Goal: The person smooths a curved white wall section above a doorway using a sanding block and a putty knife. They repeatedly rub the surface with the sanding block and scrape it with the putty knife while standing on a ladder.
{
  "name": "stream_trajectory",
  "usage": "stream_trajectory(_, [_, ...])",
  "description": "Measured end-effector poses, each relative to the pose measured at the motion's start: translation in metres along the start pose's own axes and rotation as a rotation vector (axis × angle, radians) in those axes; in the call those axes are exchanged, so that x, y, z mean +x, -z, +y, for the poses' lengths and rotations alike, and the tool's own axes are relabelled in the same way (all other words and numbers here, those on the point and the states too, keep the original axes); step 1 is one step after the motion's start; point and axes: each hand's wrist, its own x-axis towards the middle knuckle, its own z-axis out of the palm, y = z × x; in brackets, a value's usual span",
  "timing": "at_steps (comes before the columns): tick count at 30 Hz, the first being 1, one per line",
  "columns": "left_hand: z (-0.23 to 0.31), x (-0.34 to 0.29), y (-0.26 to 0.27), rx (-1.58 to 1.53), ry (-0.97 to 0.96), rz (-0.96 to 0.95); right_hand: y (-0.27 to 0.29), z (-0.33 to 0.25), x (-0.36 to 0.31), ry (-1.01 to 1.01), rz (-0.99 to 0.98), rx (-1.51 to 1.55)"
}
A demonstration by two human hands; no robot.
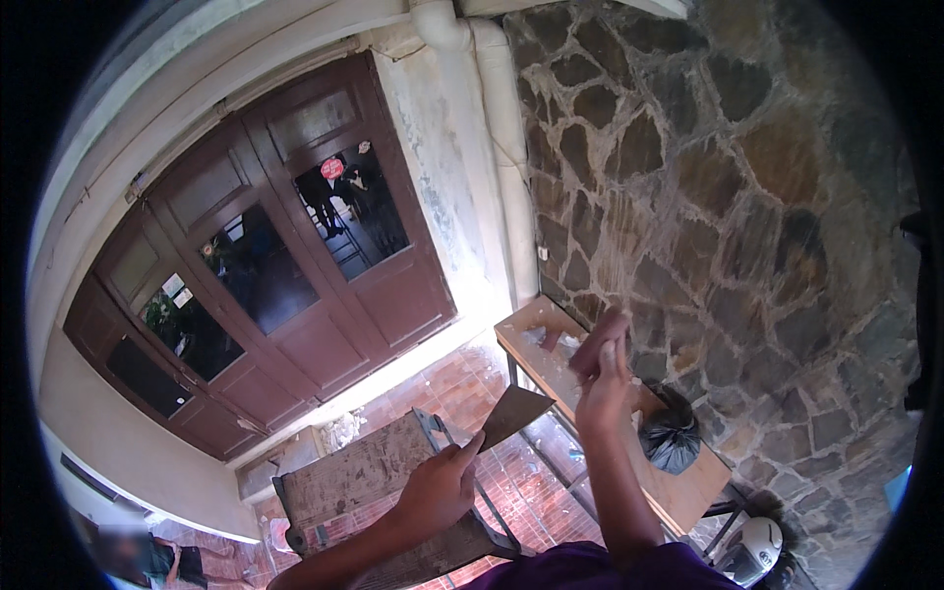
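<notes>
My left hand grips a wide-bladed putty knife, its flat grey blade pointing up and to the right. The handle is mostly hidden in my fingers. Higher up on the right, my right hand is closed on a reddish-brown block, whose exact kind I cannot make out. It is held above the far part of a wooden-topped table, apart from the blade. White scraps and a small reddish piece lie on that tabletop.
A black plastic bag rests on the table beside my right forearm. A worn, dusty bench stands at lower left on red floor tiles. Brown doors rise ahead, a stone wall on the right. A white helmet sits lower right; a person is far left.
</notes>
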Motion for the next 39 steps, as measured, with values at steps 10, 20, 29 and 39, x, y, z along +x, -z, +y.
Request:
stream_trajectory(10, [-0.003,0.003,0.003,0.055,-0.011,0.076,-0.008,0.045,-0.134,-0.367,-0.33,-0.138])
stream_trajectory(20, [0.013,-0.01,0.005,0.146,-0.045,-0.012,-0.004,-0.003,-0.006,-0.084,-0.105,0.242])
stream_trajectory(29, [0.007,-0.004,0.001,-0.02,-0.094,0.145,-0.006,0.022,-0.142,-0.509,-0.375,0.072])
stream_trajectory(39, [0.025,-0.014,0.043,-0.119,-0.044,-0.047,0.007,-0.031,-0.01,0.04,-0.116,0.228])
